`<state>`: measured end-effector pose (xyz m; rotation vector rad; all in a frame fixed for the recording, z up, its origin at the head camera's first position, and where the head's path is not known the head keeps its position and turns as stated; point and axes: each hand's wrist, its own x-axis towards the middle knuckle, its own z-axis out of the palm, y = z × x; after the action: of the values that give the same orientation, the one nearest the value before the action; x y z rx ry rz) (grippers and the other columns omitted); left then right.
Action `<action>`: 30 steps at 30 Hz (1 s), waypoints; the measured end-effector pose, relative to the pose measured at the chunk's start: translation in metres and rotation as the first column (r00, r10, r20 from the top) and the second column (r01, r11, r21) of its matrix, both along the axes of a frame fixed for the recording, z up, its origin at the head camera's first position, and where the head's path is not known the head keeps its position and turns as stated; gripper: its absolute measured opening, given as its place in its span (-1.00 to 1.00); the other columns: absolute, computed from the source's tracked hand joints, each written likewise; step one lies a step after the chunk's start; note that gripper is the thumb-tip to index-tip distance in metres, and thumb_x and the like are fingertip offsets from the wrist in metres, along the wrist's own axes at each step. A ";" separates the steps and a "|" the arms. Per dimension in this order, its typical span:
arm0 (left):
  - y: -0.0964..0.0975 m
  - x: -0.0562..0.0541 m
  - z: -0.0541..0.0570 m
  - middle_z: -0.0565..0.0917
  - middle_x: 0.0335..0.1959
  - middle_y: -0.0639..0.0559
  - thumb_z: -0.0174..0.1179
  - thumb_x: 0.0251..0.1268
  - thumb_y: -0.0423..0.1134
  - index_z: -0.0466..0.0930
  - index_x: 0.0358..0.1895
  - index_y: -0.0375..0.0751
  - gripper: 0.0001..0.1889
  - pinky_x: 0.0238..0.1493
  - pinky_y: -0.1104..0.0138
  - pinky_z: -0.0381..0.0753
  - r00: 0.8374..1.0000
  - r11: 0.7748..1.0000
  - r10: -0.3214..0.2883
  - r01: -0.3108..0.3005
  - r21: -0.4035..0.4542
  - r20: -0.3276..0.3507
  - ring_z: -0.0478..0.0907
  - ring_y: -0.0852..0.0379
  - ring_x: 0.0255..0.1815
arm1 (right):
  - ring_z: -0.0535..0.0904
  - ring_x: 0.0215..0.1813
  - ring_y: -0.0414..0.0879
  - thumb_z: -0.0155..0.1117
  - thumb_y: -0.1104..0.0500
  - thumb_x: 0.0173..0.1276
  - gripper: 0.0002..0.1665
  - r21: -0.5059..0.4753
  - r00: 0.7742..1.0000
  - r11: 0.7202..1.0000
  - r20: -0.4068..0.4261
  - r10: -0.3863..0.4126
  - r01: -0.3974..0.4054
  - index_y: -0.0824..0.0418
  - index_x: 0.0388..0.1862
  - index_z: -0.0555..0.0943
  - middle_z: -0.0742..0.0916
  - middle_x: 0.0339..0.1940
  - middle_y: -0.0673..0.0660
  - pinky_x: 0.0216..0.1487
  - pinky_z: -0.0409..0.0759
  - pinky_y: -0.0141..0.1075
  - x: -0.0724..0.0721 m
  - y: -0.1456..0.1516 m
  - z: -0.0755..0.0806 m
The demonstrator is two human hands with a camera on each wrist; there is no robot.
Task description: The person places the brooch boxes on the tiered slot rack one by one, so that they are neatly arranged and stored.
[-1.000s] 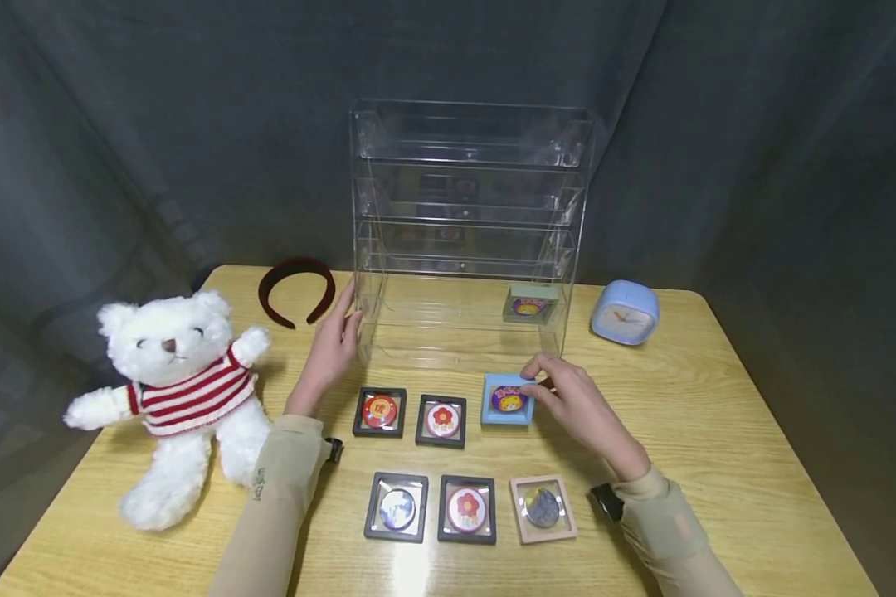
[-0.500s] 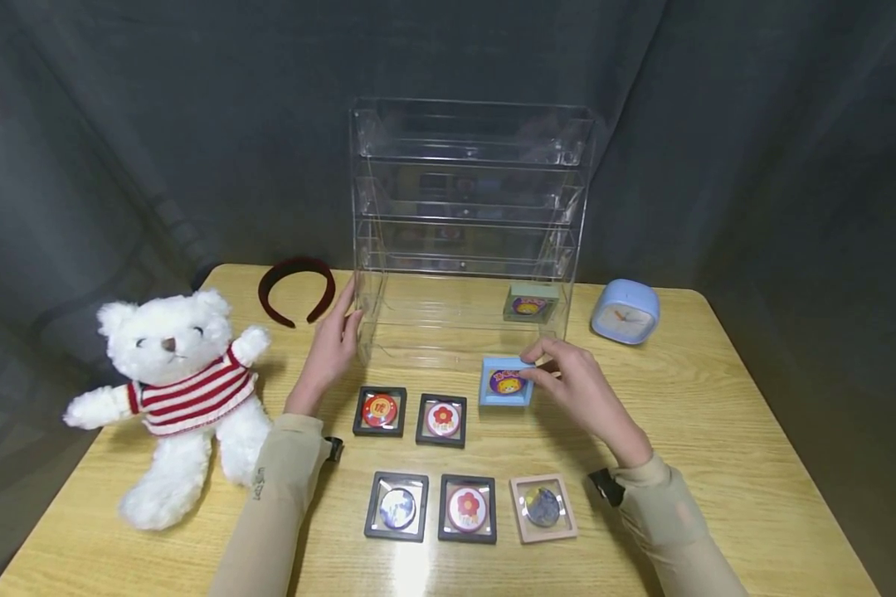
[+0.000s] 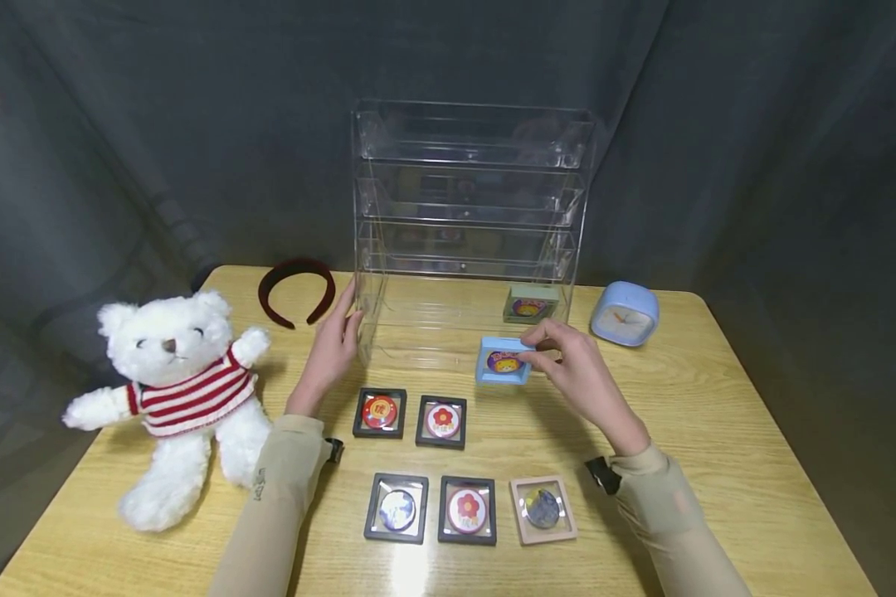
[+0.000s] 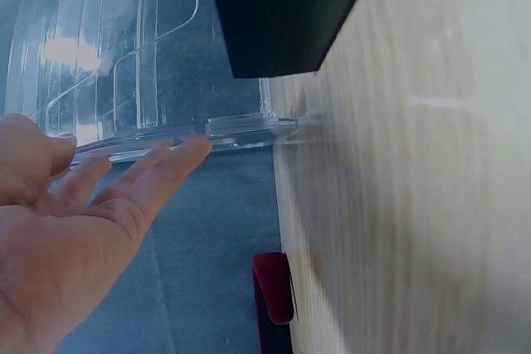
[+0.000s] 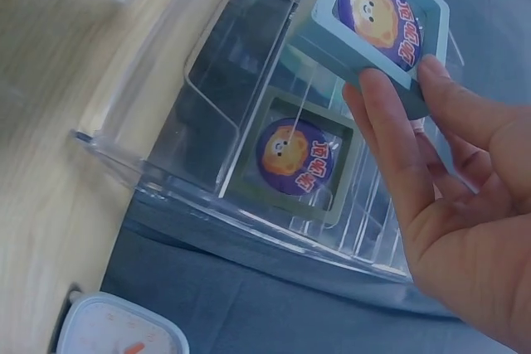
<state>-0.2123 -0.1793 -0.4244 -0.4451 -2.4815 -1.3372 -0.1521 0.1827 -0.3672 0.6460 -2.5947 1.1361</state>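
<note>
My right hand (image 3: 578, 377) pinches the right edge of a light-blue square display frame (image 3: 502, 376) between thumb and fingers. A purple badge with a yellow cartoon animal sits inside it, clear in the right wrist view. The frame is held up in front of a clear acrylic display rack (image 3: 463, 267), near its lowest shelf. On that shelf, at the right end, stands a green frame (image 5: 293, 159) with a matching badge. My left hand (image 3: 333, 344) rests against the rack's left side, its fingers (image 4: 170, 169) extended along the clear side panel.
Several black frames with badges, such as one with a red badge (image 3: 379, 412), and a pink frame (image 3: 543, 509) lie on the table before the rack. A white teddy bear (image 3: 187, 390) and dark red headband (image 3: 297, 264) are left; a blue clock (image 3: 625, 313) stands right.
My right hand has lifted the blue frame off the table and carried it away from me, toward the rack's lowest shelf. The left hand has stayed at the rack's side.
</note>
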 end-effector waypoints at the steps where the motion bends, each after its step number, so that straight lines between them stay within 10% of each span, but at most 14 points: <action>1: 0.000 0.000 0.000 0.34 0.59 -0.37 -0.08 0.76 -0.44 0.04 0.76 -0.21 -0.37 -0.44 0.25 0.39 1.000 1.000 -0.002 0.002 0.001 -0.004 0.22 0.22 -0.68 | 0.76 -0.09 0.17 0.53 0.43 0.35 -0.85 0.004 1.000 1.000 -0.004 -0.006 0.006 0.31 -0.24 0.68 0.79 -0.09 0.26 -0.16 0.78 -0.06 -0.001 -0.001 0.002; 30: 0.000 -0.001 -0.001 0.46 0.47 -0.48 -0.09 0.76 -0.42 0.05 0.75 -0.23 -0.38 -0.46 0.25 0.38 1.000 1.000 -0.001 0.001 0.006 -0.009 0.20 0.27 -0.69 | 0.80 -0.09 0.14 0.53 0.38 0.35 -0.82 -0.046 0.993 0.996 -0.083 -0.082 0.079 0.34 -0.08 0.77 0.81 0.02 0.26 -0.07 0.74 -0.01 -0.027 -0.019 0.025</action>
<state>-0.2130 -0.1796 -0.4258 -0.4507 -2.4696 -1.3397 -0.1792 0.1642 -0.3422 0.5627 -2.4944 1.1115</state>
